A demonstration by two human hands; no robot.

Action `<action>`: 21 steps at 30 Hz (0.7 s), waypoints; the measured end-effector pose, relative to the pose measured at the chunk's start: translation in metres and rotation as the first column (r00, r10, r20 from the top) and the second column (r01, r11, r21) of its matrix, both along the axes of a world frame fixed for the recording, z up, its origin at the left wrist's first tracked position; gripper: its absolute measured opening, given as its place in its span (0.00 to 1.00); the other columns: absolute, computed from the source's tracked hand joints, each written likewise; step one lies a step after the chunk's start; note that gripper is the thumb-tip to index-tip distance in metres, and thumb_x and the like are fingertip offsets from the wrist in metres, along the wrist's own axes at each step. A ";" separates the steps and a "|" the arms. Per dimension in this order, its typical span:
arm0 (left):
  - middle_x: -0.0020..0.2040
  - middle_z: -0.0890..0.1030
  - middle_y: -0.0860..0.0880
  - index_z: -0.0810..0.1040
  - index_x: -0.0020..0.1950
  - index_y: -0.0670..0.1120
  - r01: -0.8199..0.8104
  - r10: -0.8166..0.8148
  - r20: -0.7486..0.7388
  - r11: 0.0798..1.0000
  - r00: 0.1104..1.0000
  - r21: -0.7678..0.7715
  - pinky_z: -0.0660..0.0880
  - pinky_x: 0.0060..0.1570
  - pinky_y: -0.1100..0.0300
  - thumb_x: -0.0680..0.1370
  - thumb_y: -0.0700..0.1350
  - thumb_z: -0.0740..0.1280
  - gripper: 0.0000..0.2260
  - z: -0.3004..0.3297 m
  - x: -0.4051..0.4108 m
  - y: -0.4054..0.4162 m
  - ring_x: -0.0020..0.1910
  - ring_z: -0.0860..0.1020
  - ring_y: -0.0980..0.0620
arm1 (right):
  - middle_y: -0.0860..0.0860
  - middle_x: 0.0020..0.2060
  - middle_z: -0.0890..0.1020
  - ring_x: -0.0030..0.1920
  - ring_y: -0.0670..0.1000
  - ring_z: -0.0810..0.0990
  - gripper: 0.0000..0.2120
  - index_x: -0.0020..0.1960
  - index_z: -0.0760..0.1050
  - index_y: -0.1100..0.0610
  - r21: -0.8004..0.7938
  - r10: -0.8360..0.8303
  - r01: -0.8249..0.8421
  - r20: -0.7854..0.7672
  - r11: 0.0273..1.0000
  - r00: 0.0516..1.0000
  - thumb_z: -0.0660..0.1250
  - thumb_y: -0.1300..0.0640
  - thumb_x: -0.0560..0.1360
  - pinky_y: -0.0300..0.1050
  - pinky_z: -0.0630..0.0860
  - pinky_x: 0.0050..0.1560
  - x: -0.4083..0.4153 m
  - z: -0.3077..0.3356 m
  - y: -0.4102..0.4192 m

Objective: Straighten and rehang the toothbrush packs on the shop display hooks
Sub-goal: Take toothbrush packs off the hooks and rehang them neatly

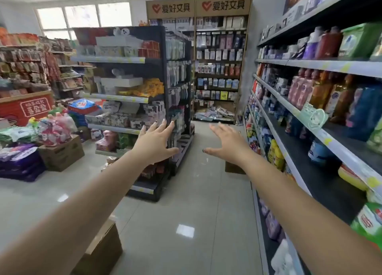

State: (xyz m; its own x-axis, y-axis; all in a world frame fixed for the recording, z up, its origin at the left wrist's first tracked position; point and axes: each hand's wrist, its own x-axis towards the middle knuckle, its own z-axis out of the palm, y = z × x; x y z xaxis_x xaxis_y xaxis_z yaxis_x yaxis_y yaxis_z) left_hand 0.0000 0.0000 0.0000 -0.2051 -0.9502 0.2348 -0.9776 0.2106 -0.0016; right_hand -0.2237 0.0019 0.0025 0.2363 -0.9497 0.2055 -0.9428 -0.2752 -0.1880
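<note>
Item: toothbrush packs. They are hanging in vertical rows on the display hooks of a dark gondola unit, on the face turned toward the aisle, left of centre and well ahead of the person. The packs are too small and blurred for their alignment to be told; some lower ones are hanging just beyond the left fingertips.

Item: left hand. It is reaching forward with fingers straight and spread apart, holding nothing. It is overlapping the corner of the gondola unit in view; whether it is touching is not clear.

Item: right hand. It is stretching out over the aisle floor, fingers straight and slightly apart, thumb out to the left, holding nothing and apart from every shelf.

Item: gondola end shelves. They are carrying white boxes, yellow packets and cow-patterned cartons.

Item: right wall shelving. It is holding bottles and refill pouches of various colours.

Item: stationery stand. It is standing at the far end of the aisle under a sign with a red heart logo, filled with carded goods.

Item: cardboard boxes. They are sitting on the floor at left beside bagged goods and a red promotional bin; another box is lying near the lower edge.
</note>
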 end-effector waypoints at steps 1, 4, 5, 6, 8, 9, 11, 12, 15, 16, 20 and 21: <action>0.78 0.46 0.50 0.42 0.76 0.54 -0.008 0.008 0.000 1.000 1.000 0.004 0.44 0.74 0.44 0.76 0.63 0.58 0.36 0.000 -0.007 -0.014 0.76 0.46 0.47 | 0.51 0.77 0.51 0.76 0.55 0.49 0.39 0.76 0.47 0.47 -0.007 0.003 -0.003 0.023 1.000 1.000 0.62 0.36 0.73 0.53 0.49 0.74 -0.006 0.000 -0.013; 0.78 0.46 0.50 0.41 0.77 0.53 -0.024 0.024 -0.012 1.000 1.000 0.017 0.43 0.74 0.45 0.77 0.62 0.57 0.35 -0.003 -0.025 -0.058 0.76 0.46 0.48 | 0.51 0.77 0.51 0.76 0.54 0.50 0.39 0.76 0.48 0.47 0.011 0.017 -0.018 0.051 1.000 0.999 0.62 0.37 0.73 0.54 0.49 0.74 -0.022 -0.008 -0.057; 0.78 0.45 0.50 0.41 0.77 0.53 -0.024 0.024 -0.018 1.000 1.000 0.013 0.43 0.74 0.45 0.78 0.62 0.56 0.35 -0.004 -0.030 -0.074 0.76 0.46 0.48 | 0.51 0.77 0.51 0.76 0.55 0.50 0.39 0.76 0.48 0.47 0.018 0.029 -0.030 0.055 0.999 0.998 0.62 0.37 0.73 0.55 0.49 0.74 -0.025 -0.012 -0.073; 0.78 0.45 0.50 0.41 0.77 0.53 -0.024 0.024 -0.015 1.000 1.000 0.011 0.43 0.74 0.46 0.78 0.62 0.56 0.34 -0.005 -0.036 -0.089 0.76 0.45 0.49 | 0.52 0.77 0.51 0.76 0.55 0.49 0.39 0.76 0.48 0.47 0.025 0.036 -0.037 0.052 0.999 0.998 0.62 0.37 0.73 0.55 0.49 0.74 -0.027 -0.016 -0.089; 0.78 0.45 0.50 0.41 0.77 0.53 -0.030 0.030 -0.013 1.000 0.999 0.004 0.43 0.74 0.46 0.78 0.61 0.56 0.34 -0.007 -0.046 -0.121 0.76 0.45 0.49 | 0.52 0.77 0.51 0.76 0.55 0.49 0.39 0.76 0.47 0.46 0.026 0.043 -0.044 0.032 0.999 0.999 0.62 0.36 0.73 0.57 0.48 0.75 -0.035 -0.021 -0.122; 0.78 0.45 0.50 0.41 0.77 0.53 -0.031 0.030 -0.009 1.000 0.999 -0.005 0.43 0.74 0.47 0.78 0.61 0.56 0.34 -0.007 -0.051 -0.139 0.76 0.46 0.49 | 0.52 0.77 0.51 0.76 0.55 0.49 0.39 0.76 0.47 0.46 0.023 0.046 -0.047 0.018 0.999 0.999 0.62 0.36 0.73 0.57 0.48 0.75 -0.040 -0.022 -0.139; 0.78 0.45 0.50 0.41 0.77 0.52 -0.030 0.029 -0.017 0.999 0.999 -0.022 0.44 0.74 0.47 0.78 0.60 0.57 0.34 -0.006 -0.061 -0.176 0.76 0.46 0.49 | 0.52 0.77 0.51 0.76 0.55 0.50 0.40 0.76 0.46 0.46 0.012 0.051 -0.051 -0.005 0.999 0.999 0.62 0.36 0.73 0.57 0.48 0.75 -0.050 -0.020 -0.177; 0.78 0.45 0.50 0.41 0.77 0.52 -0.027 0.026 -0.024 0.999 0.999 -0.030 0.44 0.74 0.47 0.78 0.60 0.57 0.34 -0.005 -0.066 -0.194 0.76 0.46 0.49 | 0.52 0.76 0.51 0.76 0.55 0.50 0.40 0.76 0.46 0.46 0.003 0.052 -0.052 -0.020 0.999 0.998 0.62 0.37 0.73 0.57 0.48 0.75 -0.055 -0.016 -0.197; 0.78 0.45 0.50 0.41 0.77 0.53 -0.017 0.016 -0.026 0.999 1.000 -0.041 0.44 0.74 0.47 0.78 0.60 0.57 0.34 -0.005 -0.082 -0.258 0.76 0.46 0.49 | 0.52 0.76 0.52 0.76 0.55 0.50 0.40 0.76 0.46 0.46 -0.020 0.061 -0.062 -0.061 0.998 0.996 0.62 0.37 0.73 0.58 0.48 0.75 -0.068 -0.008 -0.259; 0.78 0.45 0.50 0.41 0.77 0.53 -0.014 0.013 -0.022 0.999 1.000 -0.044 0.44 0.74 0.48 0.78 0.60 0.57 0.35 -0.006 -0.088 -0.281 0.76 0.46 0.49 | 0.52 0.76 0.52 0.76 0.55 0.50 0.40 0.76 0.46 0.46 -0.021 0.066 -0.068 -0.073 0.998 0.995 0.63 0.37 0.73 0.59 0.48 0.74 -0.071 -0.007 -0.280; 0.78 0.45 0.50 0.41 0.77 0.52 -0.004 0.000 -0.043 0.997 0.999 -0.077 0.45 0.74 0.47 0.77 0.60 0.58 0.35 0.001 -0.106 -0.377 0.76 0.47 0.48 | 0.51 0.76 0.52 0.76 0.55 0.50 0.39 0.76 0.47 0.47 -0.037 0.085 -0.088 -0.090 0.995 0.992 0.62 0.37 0.73 0.58 0.49 0.74 -0.082 0.001 -0.372; 0.78 0.46 0.50 0.41 0.77 0.52 -0.002 -0.002 -0.047 0.997 0.999 -0.082 0.45 0.74 0.46 0.77 0.60 0.58 0.35 0.005 -0.110 -0.402 0.76 0.47 0.48 | 0.52 0.76 0.52 0.76 0.55 0.50 0.39 0.76 0.47 0.47 -0.032 0.092 -0.095 -0.093 0.995 0.991 0.62 0.37 0.73 0.58 0.49 0.74 -0.085 0.005 -0.397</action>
